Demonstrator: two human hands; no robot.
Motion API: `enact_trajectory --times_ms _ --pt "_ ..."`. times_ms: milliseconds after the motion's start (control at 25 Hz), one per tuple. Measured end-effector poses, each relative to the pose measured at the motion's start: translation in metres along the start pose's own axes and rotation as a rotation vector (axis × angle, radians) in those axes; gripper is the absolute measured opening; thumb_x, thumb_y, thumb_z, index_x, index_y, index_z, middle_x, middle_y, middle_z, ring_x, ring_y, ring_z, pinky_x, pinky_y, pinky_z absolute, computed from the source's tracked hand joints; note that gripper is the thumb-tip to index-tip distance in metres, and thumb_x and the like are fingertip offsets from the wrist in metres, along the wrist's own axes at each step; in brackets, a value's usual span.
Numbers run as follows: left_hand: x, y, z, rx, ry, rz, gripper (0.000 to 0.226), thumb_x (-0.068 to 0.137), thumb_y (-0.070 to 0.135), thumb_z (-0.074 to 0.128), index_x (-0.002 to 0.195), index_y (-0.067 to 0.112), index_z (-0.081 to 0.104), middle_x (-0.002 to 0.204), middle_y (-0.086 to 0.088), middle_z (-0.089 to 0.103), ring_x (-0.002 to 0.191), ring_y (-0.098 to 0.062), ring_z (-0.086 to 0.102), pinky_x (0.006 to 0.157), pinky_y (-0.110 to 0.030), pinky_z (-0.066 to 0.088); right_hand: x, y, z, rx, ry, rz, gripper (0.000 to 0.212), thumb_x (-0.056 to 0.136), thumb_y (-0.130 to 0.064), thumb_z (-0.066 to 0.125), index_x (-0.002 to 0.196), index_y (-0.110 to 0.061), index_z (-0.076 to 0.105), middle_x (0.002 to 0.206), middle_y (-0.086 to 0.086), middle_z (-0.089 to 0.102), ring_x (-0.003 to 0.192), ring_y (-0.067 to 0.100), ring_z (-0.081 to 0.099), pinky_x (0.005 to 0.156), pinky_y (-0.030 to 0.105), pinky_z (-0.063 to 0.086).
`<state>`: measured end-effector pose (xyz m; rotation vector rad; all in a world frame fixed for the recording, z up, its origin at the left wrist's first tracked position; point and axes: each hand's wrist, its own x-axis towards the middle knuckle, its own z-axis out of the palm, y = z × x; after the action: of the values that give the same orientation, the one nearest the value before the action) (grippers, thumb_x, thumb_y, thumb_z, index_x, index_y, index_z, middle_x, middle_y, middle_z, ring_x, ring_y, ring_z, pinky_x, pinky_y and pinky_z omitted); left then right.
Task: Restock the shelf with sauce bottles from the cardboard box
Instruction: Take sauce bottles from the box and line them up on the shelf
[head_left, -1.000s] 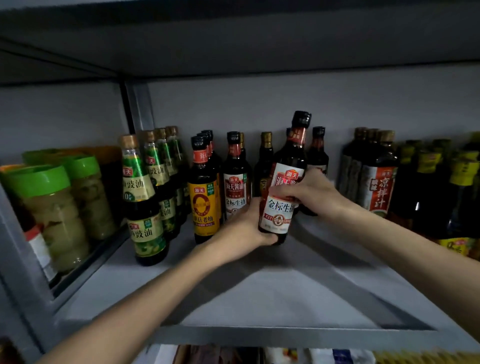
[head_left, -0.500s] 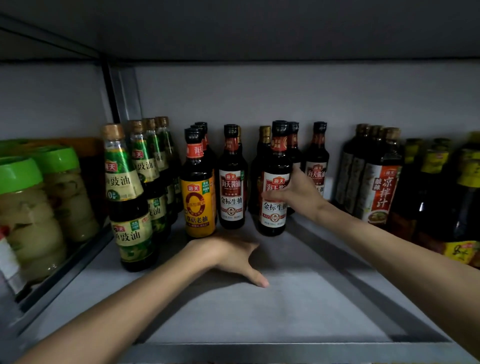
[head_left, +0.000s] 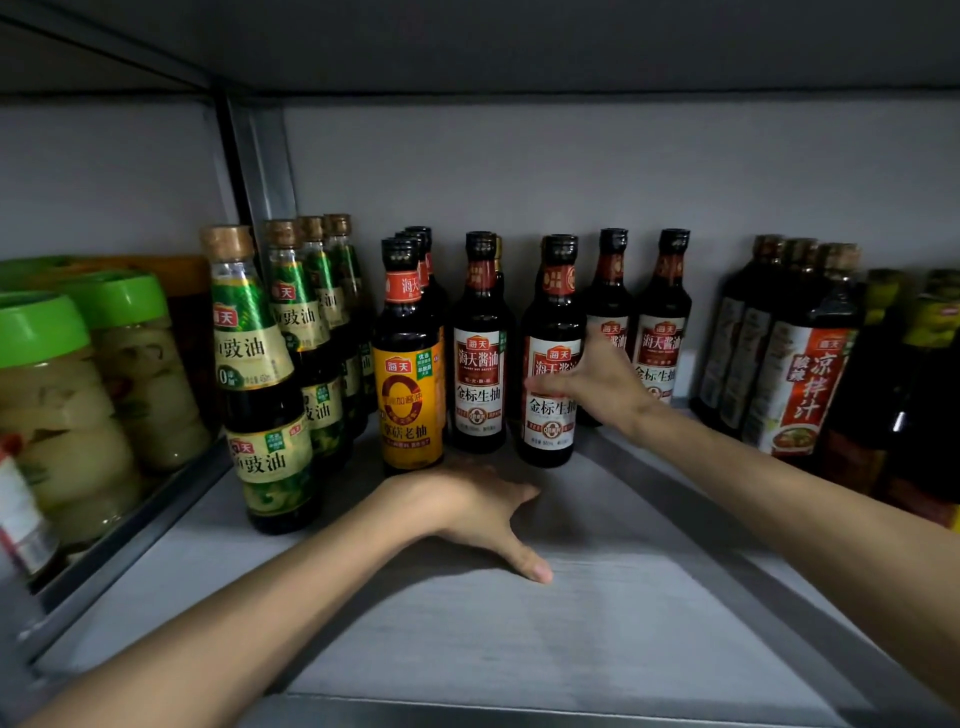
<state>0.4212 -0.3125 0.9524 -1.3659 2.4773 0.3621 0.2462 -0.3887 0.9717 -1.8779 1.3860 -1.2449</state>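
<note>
Standing upright on shelf (head_left: 597, 649), front of its row: soy sauce bottle (head_left: 551, 431), long axis vertical. Right hand (head_left: 597, 387), the nearer, is laid against bottle's right side. Its fingers (head_left: 545, 385) are extended across label, uncurled; contact blurred. Left hand (head_left: 467, 512) is rested flat on shelf, fingers spread, nothing held. Neighbouring bottle (head_left: 479, 374) just beside, to left; bare board in front.

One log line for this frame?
bottle upright on shelf | left hand resting on shelf | right hand fingers straight at bottle label
</note>
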Motion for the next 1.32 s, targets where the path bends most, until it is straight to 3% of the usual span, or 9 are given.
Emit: enact_trajectory --times_ms 160,400,840,1040,1320 --pt "0.001 -0.001 0.000 -0.006 0.006 0.003 0.099 0.079 0.071 0.060 0.156 0.031 0.013 0.164 -0.002 0.018 0.148 -0.025 0.022 0.116 -0.035 0.025 -0.002 0.009 0.006 -0.063 -0.014 0.046 0.075 0.067 -0.024 0.089 0.129 -0.014 0.048 0.112 -0.002 0.070 0.104 0.012 0.067 0.091 0.030 0.054" --pt "0.003 0.001 -0.003 0.008 -0.010 -0.006 0.099 0.080 0.069 0.060 0.157 0.028 0.014 0.164 -0.005 0.017 0.148 -0.027 0.023 0.114 -0.035 0.027 -0.011 0.017 0.020 -0.140 -0.005 0.098 0.066 0.071 -0.013 0.086 0.128 -0.008 0.053 0.121 0.004 0.066 0.113 0.017 0.062 0.094 0.026 0.044" --pt "-0.001 0.001 0.000 0.034 0.020 -0.004 0.097 0.080 0.070 0.059 0.156 0.030 0.015 0.163 -0.006 0.019 0.147 -0.029 0.024 0.113 -0.035 0.028 0.000 0.024 0.029 -0.138 -0.002 0.086 0.061 0.073 -0.013 0.085 0.126 -0.007 0.054 0.118 0.006 0.068 0.112 0.020 0.064 0.091 0.025 0.046" --pt "-0.002 0.001 0.000 0.028 0.010 0.000 0.097 0.080 0.071 0.058 0.156 0.031 0.014 0.164 -0.005 0.018 0.147 -0.028 0.024 0.113 -0.037 0.028 0.002 0.028 0.033 -0.132 0.009 0.090 0.062 0.074 -0.014 0.084 0.128 -0.007 0.054 0.119 0.005 0.069 0.112 0.019 0.065 0.099 0.030 0.049" --pt "-0.002 0.001 0.001 0.025 0.025 0.001 0.096 0.080 0.070 0.059 0.156 0.031 0.014 0.164 -0.004 0.018 0.147 -0.028 0.025 0.113 -0.035 0.028 0.009 0.031 0.036 -0.170 0.000 0.105 0.066 0.076 -0.018 0.083 0.131 -0.007 0.048 0.124 0.007 0.066 0.117 0.022 0.062 0.098 0.030 0.048"
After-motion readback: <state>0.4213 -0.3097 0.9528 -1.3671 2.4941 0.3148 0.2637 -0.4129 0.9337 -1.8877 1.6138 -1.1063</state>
